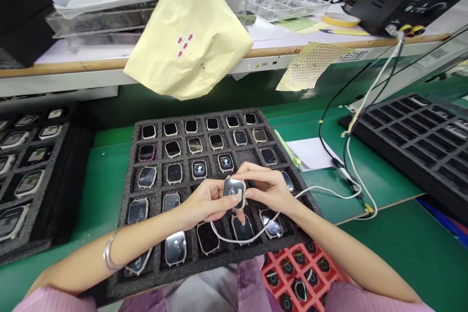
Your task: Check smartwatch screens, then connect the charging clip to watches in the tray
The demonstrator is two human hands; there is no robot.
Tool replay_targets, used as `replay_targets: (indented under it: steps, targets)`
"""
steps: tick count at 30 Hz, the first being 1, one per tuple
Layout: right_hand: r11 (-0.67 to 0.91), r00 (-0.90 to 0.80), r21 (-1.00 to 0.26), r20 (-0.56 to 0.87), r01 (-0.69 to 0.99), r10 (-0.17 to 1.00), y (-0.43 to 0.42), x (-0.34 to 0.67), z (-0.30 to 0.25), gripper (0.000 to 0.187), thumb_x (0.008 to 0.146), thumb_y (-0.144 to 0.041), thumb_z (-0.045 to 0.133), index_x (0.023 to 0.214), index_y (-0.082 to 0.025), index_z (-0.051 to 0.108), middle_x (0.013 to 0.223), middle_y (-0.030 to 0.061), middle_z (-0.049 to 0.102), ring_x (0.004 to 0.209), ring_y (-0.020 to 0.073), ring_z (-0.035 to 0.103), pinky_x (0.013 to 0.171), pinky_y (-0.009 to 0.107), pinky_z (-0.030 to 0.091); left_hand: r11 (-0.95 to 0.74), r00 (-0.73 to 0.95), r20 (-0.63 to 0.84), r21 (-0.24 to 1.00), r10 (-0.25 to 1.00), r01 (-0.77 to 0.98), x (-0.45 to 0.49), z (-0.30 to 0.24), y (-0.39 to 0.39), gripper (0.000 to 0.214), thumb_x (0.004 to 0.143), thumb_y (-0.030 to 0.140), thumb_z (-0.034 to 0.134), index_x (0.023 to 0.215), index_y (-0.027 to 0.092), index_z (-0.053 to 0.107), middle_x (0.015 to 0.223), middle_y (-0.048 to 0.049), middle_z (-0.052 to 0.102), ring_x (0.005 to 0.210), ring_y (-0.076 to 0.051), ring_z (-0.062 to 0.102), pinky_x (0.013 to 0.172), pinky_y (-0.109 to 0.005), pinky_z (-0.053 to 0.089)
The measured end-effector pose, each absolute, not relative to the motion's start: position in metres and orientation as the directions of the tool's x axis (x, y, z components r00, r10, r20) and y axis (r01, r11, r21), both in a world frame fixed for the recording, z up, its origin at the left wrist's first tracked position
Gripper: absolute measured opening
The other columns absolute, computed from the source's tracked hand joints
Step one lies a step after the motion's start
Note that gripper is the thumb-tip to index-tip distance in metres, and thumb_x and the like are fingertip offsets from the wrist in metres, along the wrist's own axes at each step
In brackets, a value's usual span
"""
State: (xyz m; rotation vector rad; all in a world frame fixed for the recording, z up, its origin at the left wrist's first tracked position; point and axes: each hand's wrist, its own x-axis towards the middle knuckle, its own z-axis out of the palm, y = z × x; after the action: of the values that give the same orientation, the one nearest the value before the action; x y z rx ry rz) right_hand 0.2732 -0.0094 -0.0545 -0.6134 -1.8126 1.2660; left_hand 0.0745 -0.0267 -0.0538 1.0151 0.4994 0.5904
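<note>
Both of my hands hold one small square watch body (234,190) with a pale case, above the middle of a black foam tray (197,263). My left hand (206,201) pinches its left side and my right hand (265,186) grips its right side. A white cable (329,194) runs from under the watch body off to the right. The tray's pockets hold several more watch bodies (174,173), some with lit screens.
A second black tray of watch bodies (22,175) lies at the left. An empty black grid tray (420,141) sits at the right. A red tray (303,273) with round parts is near my lap. A yellow envelope (188,39) hangs over the shelf edge.
</note>
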Motion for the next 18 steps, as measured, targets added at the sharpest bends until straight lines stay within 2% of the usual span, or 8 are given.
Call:
replay_targets:
  steps: [6,8,11,15,18]
  targets:
    - [0.474,-0.592,-0.879,0.355,0.052,0.723,-0.009,0.275,-0.052,0.037,0.089,-0.03,0.063,0.123,-0.016,0.058,0.1,0.0105,0.057,0.089,0.0232,0.054,0.079,0.04,0.046,0.356,0.625,-0.188,0.922,0.757,-0.154,0.078,-0.052,-0.028,0.04,0.08,0.049,0.063,0.089,0.01,0.059,0.07,-0.0074,0.068,0.035,-0.002,0.028,0.035,-0.019,0.015]
    - [0.512,-0.598,-0.85,0.348,0.123,0.722,-0.011,0.273,-0.052,0.042,0.087,-0.028,0.067,0.125,-0.015,0.056,0.1,0.0101,0.056,0.089,0.0228,0.053,0.079,0.039,0.046,0.358,0.59,-0.212,0.923,0.779,-0.14,0.078,-0.053,-0.028,0.041,0.078,0.05,0.066,0.084,0.01,0.059,0.061,-0.0026,0.063,0.035,-0.002,0.028,0.035,-0.019,0.015]
    - [0.549,-0.606,-0.811,0.336,0.203,0.721,-0.012,0.271,-0.053,0.049,0.082,-0.029,0.072,0.126,-0.017,0.053,0.101,0.0089,0.055,0.09,0.0224,0.053,0.078,0.038,0.047,0.356,0.536,-0.233,0.925,0.812,-0.136,0.079,-0.056,-0.027,0.036,0.076,0.047,0.069,0.077,0.012,0.058,0.049,0.0068,0.046,0.037,-0.003,0.027,0.038,-0.019,0.018]
    - [0.603,-0.611,-0.757,0.359,0.252,0.706,-0.012,0.269,-0.055,0.05,0.083,-0.03,0.072,0.126,-0.019,0.051,0.102,0.0085,0.056,0.093,0.0225,0.055,0.08,0.037,0.048,0.296,0.502,-0.195,0.947,0.843,-0.129,0.08,-0.061,-0.026,0.033,0.075,0.044,0.07,0.079,0.013,0.061,0.057,0.0056,0.048,0.047,-0.006,0.035,0.046,-0.02,0.027]
    - [0.64,-0.606,-0.712,0.382,0.289,0.698,-0.011,0.268,-0.055,0.046,0.085,-0.029,0.069,0.126,-0.019,0.051,0.102,0.0089,0.057,0.092,0.0229,0.056,0.079,0.037,0.049,0.258,0.48,-0.191,0.963,0.856,-0.077,0.08,-0.063,-0.025,0.034,0.076,0.046,0.069,0.077,0.013,0.059,0.056,0.0057,0.047,0.048,-0.007,0.035,0.047,-0.021,0.026]
